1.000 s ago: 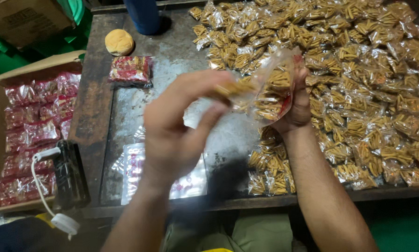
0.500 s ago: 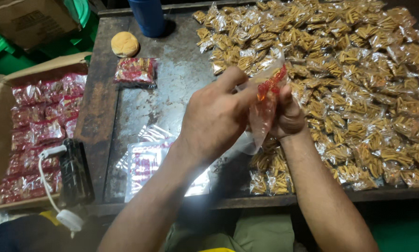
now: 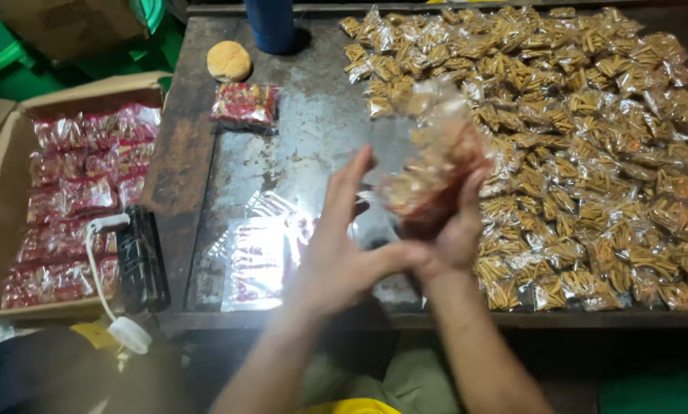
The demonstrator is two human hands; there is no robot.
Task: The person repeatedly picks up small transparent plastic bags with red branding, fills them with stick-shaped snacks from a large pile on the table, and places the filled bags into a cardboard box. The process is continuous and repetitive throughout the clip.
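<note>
Head view: clear bag of snack packets (image 3: 436,165) is lifted above the metal table (image 3: 305,138), blurred. Right hand (image 3: 455,238) grips it from below, fingers closed around bottom. Left hand (image 3: 344,253) is just beside, fingers spread, thumb touching right hand's base.

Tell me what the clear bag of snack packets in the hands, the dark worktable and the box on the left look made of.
Clear bag of snack packets: thin glossy plastic film, apparently; it crinkles and glints, contents showing through. Right hand holds it, left hand beside it.
Dark worktable: likely sheet metal, dull sheen with rusty, worn patches.
Brown open box: corrugated cardboard by its matte brown flaps.
</note>
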